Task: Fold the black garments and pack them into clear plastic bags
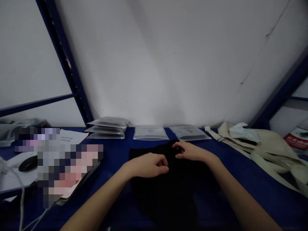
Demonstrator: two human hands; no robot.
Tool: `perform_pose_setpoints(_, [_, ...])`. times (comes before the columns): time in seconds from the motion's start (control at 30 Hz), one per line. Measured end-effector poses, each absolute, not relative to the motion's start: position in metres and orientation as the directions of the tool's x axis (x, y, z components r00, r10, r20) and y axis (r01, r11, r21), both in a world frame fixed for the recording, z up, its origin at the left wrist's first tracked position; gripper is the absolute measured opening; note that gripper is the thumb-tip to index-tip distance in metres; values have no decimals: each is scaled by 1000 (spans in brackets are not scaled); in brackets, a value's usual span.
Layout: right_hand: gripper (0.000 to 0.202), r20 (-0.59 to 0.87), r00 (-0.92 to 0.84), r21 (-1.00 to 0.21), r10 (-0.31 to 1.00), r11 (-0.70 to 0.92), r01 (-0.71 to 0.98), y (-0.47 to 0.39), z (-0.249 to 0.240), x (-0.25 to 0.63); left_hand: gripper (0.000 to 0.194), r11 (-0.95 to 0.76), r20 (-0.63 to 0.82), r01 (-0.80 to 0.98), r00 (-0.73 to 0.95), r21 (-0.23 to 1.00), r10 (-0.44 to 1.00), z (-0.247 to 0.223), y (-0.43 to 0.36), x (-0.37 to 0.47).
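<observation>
Two hands are working over the black cloth [166, 189] on the blue table [110, 179]; the left [150, 165] is curling its fingers, the right [189, 150] is holding its fingertips slightly apart, whether either is gripping unclear.

Pale wall [149, 64] behind blue tabletop [113, 160]; dk blue metal uprights L & R; dim light.

Is a blue bench [110, 154] — carries black cloth [166, 195] near the middle, stacked translucent pouches [108, 130] and two single pouches [150, 132] behind — holds beige fabric [276, 144] at right.
</observation>
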State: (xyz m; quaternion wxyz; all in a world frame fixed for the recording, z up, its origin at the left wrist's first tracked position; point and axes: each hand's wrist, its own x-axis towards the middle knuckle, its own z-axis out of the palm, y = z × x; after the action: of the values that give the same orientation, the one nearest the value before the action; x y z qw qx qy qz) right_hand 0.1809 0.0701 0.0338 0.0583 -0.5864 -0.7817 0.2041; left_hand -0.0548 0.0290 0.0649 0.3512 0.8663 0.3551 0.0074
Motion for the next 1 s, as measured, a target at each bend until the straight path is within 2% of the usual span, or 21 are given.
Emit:
perform_pose_setpoints(0.03, [51,-158,-308,-369,938,233,900,69,33,179,41,-505,-175,698,657,507,733,61,31,-55])
perform_pose_setpoints(0.1, [59,-176,-319,-333,931,248,910,64,33,172,56,-465,-149,816,536,343,831,53,35,-57])
perform_pose_setpoints(0.23, [80,-237,-335,-261,912,272,926,57,34,158,88,-375,-365,902,431,216,825,42,49,-63])
perform_pose_setpoints(0.33, [96,-354,-287,-208,890,224,952,53,38,159,100,-376,-428,902,432,212,794,40,66,-75])
perform_pose_setpoints(0.47, [115,-505,-156,-134,849,101,986,48,46,172,107,-381,-471,896,445,231,762,43,84,-93])
perform_pose_setpoints(0.63, [120,-565,-55,-56,824,28,998,43,52,177,106,-352,-512,909,416,222,752,49,89,-99])
perform_pose_setpoints(0.77, [121,-589,-53,-49,806,30,998,41,55,169,99,-360,-499,912,410,198,764,55,75,-94])
perform_pose_setpoints(0.87, [123,-607,-51,-47,793,28,998,39,53,168,104,-406,-491,882,470,238,733,58,54,-95])
perform_pose_setpoints(0.93, [124,-605,-68,-80,794,25,996,38,47,175,108,-436,-513,853,522,287,682,58,36,-102])
perform_pose_setpoints(1.0, [123,-576,-124,-148,808,46,988,36,38,187,105,-426,-494,848,530,315,689,51,16,-114])
